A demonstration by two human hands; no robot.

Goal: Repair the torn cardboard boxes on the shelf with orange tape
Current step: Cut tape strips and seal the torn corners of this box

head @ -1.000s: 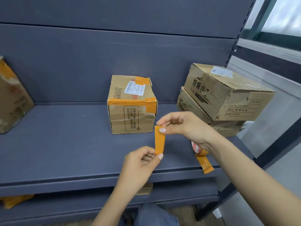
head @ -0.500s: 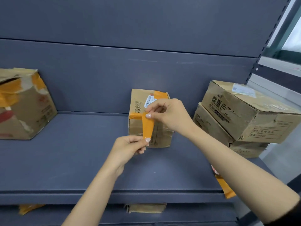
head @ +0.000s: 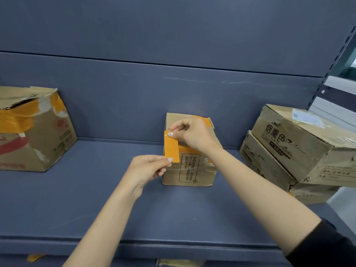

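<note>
A small cardboard box (head: 194, 172) stands mid-shelf against the back panel, with orange tape across its top edge and a torn right side. A short strip of orange tape (head: 171, 147) is stretched upright at the box's upper left front corner. My right hand (head: 192, 134) pinches the strip's top end at the box's top edge. My left hand (head: 150, 168) pinches its bottom end, just left of the box's front face. Whether the strip touches the cardboard is unclear.
A larger torn box (head: 38, 135) with old orange tape sits at the left. Two stacked boxes (head: 300, 151) lean at the right by the shelf upright (head: 327, 74). The blue shelf board (head: 96, 209) extends toward me. A scrap of orange tape (head: 34, 257) lies on the lower shelf.
Both hands carried the tape strip forward from the shelf's front edge to the small box's upper left corner. The view moved closer and left, so the tape roll is out of sight.
</note>
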